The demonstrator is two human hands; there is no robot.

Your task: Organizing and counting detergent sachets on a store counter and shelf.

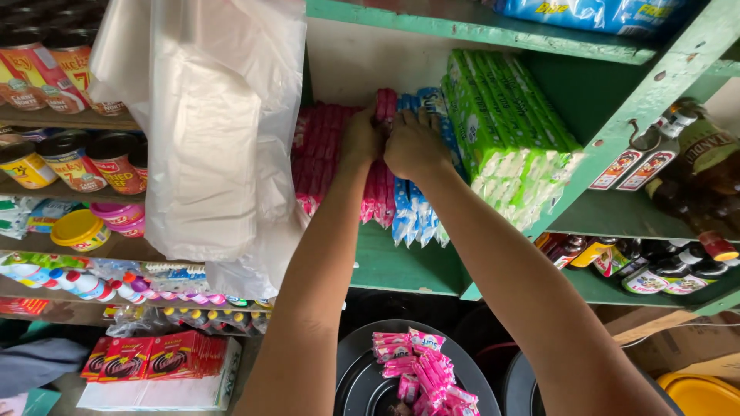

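Pink sachets [383,166] on green shelf [401,266], frame centre, pinched by left hand [361,139] and right hand [415,145], fingers curled, touching.

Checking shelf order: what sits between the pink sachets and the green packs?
Blue sachets stand between the pink sachets and the green packs, shown in the head view.

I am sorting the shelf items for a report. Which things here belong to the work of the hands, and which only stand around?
In hand:
- left hand and right hand, both on the pink sachets on the green shelf
- loose pink sachets on the black lid below

Standing around:
- blue sachets
- green packs
- plastic bags
- jars
- bottles
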